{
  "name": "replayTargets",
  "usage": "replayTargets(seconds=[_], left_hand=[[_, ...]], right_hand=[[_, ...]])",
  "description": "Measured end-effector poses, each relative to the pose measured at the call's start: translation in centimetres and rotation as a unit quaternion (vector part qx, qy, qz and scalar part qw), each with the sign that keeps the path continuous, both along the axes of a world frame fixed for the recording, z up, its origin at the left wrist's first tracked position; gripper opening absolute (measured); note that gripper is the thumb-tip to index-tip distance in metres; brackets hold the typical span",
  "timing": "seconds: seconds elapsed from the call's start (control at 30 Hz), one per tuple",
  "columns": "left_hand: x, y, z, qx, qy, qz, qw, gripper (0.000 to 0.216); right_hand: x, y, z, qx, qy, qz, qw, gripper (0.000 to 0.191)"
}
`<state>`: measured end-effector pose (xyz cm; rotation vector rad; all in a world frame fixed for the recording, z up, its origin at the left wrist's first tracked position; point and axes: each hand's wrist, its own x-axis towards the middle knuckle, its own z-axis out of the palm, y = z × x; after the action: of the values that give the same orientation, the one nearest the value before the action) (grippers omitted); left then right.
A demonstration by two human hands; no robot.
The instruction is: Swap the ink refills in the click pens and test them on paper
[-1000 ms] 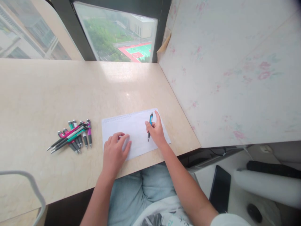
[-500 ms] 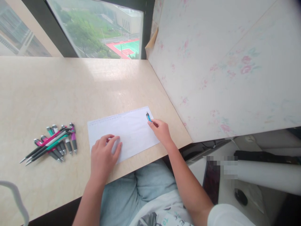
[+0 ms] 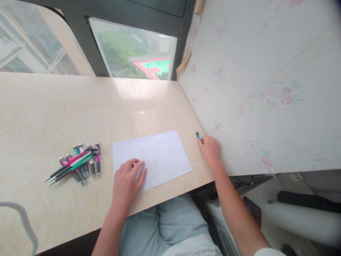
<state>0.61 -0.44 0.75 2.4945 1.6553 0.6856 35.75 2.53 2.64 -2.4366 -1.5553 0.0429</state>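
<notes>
A white sheet of paper [image 3: 160, 156] lies near the front edge of the beige desk [image 3: 80, 106]. My left hand [image 3: 128, 183] rests flat on the sheet's lower left corner, fingers slightly curled. My right hand [image 3: 211, 149] is off the paper at the desk's right edge, against the flowered wall panel, closed around a blue pen [image 3: 198, 136] whose end sticks out past the fingers. A pile of several pens [image 3: 77, 163], pink, green, purple and black, lies on the desk to the left of the paper.
The flowered wall panel [image 3: 261, 89] borders the desk on the right. A window [image 3: 133, 49] runs along the back. A grey curved bar [image 3: 18, 220] shows at the lower left. A white roll and dark objects [image 3: 306, 209] lie below at the right.
My right hand has carried the blue pen off the paper, rightward to the desk's edge by the wall panel. My left hand stays on the sheet. The camera view has shifted.
</notes>
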Motion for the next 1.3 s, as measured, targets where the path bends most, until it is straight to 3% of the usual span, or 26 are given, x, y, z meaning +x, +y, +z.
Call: replayTargets(seconds=[0.33, 0.7, 1.3], left_hand=[[0.1, 0.0, 0.2, -0.006, 0.001, -0.002, 1.0, 0.021], [0.0, -0.1, 0.1, -0.001, -0.005, -0.007, 1.0, 0.02], [0.0, -0.2, 0.2, -0.01, -0.008, -0.004, 1.0, 0.02]], right_hand=[[-0.4, -2.2, 0.5, -0.096, -0.114, 0.001, 0.989, 0.024], [1.2, 0.5, 2.5, -0.162, -0.176, 0.01, 0.971, 0.026], [1.1, 1.7, 1.8, -0.195, -0.201, 0.016, 0.96, 0.029]])
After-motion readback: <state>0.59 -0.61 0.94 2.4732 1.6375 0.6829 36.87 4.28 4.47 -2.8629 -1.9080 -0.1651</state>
